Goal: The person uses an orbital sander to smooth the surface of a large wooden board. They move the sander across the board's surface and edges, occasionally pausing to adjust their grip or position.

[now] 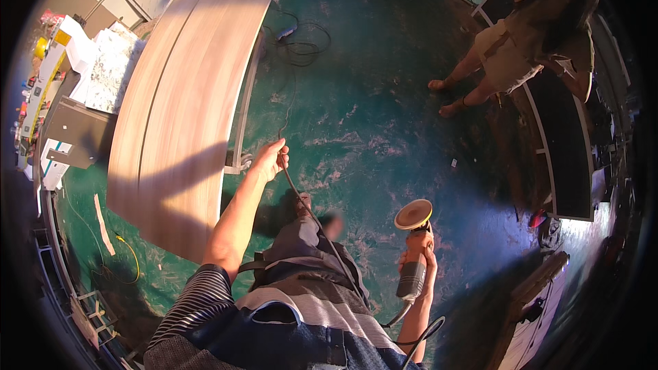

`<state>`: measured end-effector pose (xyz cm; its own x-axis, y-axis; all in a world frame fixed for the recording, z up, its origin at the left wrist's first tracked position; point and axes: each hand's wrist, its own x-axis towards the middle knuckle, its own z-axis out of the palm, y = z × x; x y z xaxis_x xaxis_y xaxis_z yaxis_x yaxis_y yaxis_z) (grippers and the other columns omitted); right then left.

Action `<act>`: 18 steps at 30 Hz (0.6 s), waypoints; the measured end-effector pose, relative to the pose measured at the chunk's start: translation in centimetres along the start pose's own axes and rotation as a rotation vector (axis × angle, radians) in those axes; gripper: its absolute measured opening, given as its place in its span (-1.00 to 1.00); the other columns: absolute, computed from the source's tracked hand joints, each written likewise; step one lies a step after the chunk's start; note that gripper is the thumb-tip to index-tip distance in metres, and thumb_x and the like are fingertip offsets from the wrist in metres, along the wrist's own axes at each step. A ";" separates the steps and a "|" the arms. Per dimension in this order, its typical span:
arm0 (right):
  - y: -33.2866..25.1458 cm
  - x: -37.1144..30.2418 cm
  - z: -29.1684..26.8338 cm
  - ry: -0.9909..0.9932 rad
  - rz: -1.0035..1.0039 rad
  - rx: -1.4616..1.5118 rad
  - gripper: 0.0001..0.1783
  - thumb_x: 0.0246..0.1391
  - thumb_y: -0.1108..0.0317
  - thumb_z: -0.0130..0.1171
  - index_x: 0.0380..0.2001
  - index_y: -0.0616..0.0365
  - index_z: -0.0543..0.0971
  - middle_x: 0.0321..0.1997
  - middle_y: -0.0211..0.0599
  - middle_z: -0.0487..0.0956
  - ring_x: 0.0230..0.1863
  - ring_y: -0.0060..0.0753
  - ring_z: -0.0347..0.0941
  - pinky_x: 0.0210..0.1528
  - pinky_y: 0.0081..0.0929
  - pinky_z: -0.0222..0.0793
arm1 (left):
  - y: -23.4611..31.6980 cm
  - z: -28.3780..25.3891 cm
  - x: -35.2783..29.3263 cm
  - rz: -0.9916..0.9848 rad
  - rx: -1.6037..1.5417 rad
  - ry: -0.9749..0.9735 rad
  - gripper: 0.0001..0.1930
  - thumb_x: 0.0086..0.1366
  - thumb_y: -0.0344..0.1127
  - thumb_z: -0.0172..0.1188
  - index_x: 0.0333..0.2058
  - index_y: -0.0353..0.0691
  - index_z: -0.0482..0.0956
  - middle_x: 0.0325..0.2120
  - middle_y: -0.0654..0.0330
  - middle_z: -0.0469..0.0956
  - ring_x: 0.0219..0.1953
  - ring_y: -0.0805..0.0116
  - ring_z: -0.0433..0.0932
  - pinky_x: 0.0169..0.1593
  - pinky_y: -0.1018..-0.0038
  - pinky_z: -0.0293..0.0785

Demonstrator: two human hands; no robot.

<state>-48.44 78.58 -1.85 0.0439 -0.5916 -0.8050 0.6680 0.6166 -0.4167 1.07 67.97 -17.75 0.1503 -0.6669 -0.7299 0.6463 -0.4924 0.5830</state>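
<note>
Green workshop floor underfoot, left hand gripping the power cord by the wooden boards, right hand wrapped around the orange polisher, looks like cord-wrangling.

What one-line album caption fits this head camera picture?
Right hand grips an orange polisher; left hand holds its black cord beside long wooden panels.

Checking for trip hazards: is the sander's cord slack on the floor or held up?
Held up: the left hand lifts the cord clear; the right hand holds the sander.

other person cut off at top edge, foot blurred, cord leaving bottom edge
</note>
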 end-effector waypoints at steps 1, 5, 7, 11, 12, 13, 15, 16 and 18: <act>-0.4 1.0 0.8 -0.029 0.034 -0.012 -0.36 0.14 -0.02 0.26 0.05 0.31 0.42 -0.36 -0.08 0.61 -0.46 -0.25 0.63 -0.45 -0.34 0.70 | 0.9 0.5 0.8 0.024 0.031 0.006 -0.77 0.42 -0.07 0.24 -0.32 -0.07 0.54 -0.49 0.34 0.58 -0.53 0.45 0.56 -0.46 0.44 0.52; -2.0 5.4 5.8 -0.089 0.075 -0.144 -0.33 0.10 -0.04 0.30 0.03 0.34 0.44 -0.36 -0.05 0.63 -0.45 -0.21 0.64 -0.42 -0.36 0.71 | 3.4 2.1 4.0 0.061 0.107 0.048 -0.77 0.40 -0.08 0.26 -0.35 -0.07 0.57 -0.50 0.33 0.59 -0.50 0.45 0.59 -0.41 0.45 0.55; -2.9 8.1 8.7 -0.152 0.111 -0.201 -0.28 0.08 -0.08 0.31 0.02 0.39 0.44 -0.35 -0.02 0.63 -0.46 -0.19 0.64 -0.41 -0.32 0.71 | 4.3 2.5 6.5 0.053 0.109 0.061 -0.77 0.40 -0.08 0.26 -0.34 -0.08 0.57 -0.50 0.33 0.60 -0.51 0.45 0.59 -0.42 0.44 0.55; -5.0 14.8 15.8 -0.202 0.165 -0.292 -0.25 0.07 -0.11 0.31 0.01 0.41 0.44 -0.29 0.02 0.62 -0.42 -0.14 0.65 -0.39 -0.25 0.72 | 6.0 1.7 13.6 0.012 0.225 0.093 -0.76 0.40 -0.10 0.24 -0.35 -0.13 0.59 -0.49 0.29 0.62 -0.56 0.41 0.57 -0.54 0.42 0.50; -5.3 16.0 17.8 -0.199 0.171 -0.312 -0.25 0.07 -0.11 0.30 0.01 0.41 0.44 -0.29 0.02 0.62 -0.42 -0.14 0.65 -0.39 -0.25 0.72 | 6.5 1.4 15.4 -0.014 0.297 0.108 -0.76 0.40 -0.10 0.23 -0.35 -0.14 0.59 -0.48 0.28 0.63 -0.58 0.41 0.57 -0.57 0.42 0.48; -5.7 17.7 19.4 -0.213 0.176 -0.337 -0.24 0.07 -0.11 0.30 0.03 0.42 0.43 -0.28 0.02 0.62 -0.40 -0.15 0.65 -0.38 -0.23 0.72 | 7.1 1.3 17.3 -0.019 0.368 0.113 -0.72 0.41 -0.15 0.19 -0.40 -0.21 0.61 -0.56 0.22 0.61 -0.64 0.34 0.56 -0.65 0.39 0.43; -6.9 21.9 23.7 -0.209 0.247 -0.296 -0.22 0.07 -0.12 0.30 0.05 0.42 0.42 -0.27 0.02 0.62 -0.39 -0.14 0.65 -0.36 -0.22 0.73 | 8.8 0.9 21.9 -0.129 0.532 0.129 -0.69 0.41 -0.17 0.16 -0.46 -0.24 0.61 -0.62 0.19 0.58 -0.66 0.32 0.56 -0.64 0.37 0.45; -7.3 23.1 25.6 -0.197 0.286 -0.266 -0.21 0.06 -0.12 0.31 0.06 0.42 0.41 -0.27 0.03 0.62 -0.38 -0.14 0.65 -0.36 -0.21 0.73 | 9.2 0.6 23.4 -0.197 0.620 0.131 -0.68 0.41 -0.19 0.14 -0.49 -0.25 0.61 -0.66 0.18 0.56 -0.67 0.31 0.56 -0.63 0.36 0.46; -8.3 25.3 29.5 -0.195 0.299 -0.273 -0.20 0.05 -0.13 0.31 0.07 0.41 0.41 -0.26 0.02 0.61 -0.38 -0.14 0.65 -0.33 -0.21 0.73 | 11.3 1.8 23.5 -0.247 0.926 0.144 -0.64 0.36 -0.19 0.12 -0.55 -0.30 0.61 -0.67 0.08 0.60 -0.67 0.26 0.57 -0.60 0.33 0.47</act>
<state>-30.97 43.17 -6.35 0.3620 -0.4369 -0.8234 0.3852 0.8745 -0.2947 10.57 45.70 -27.66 0.2194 -0.4413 -0.8701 -0.1639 -0.8958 0.4130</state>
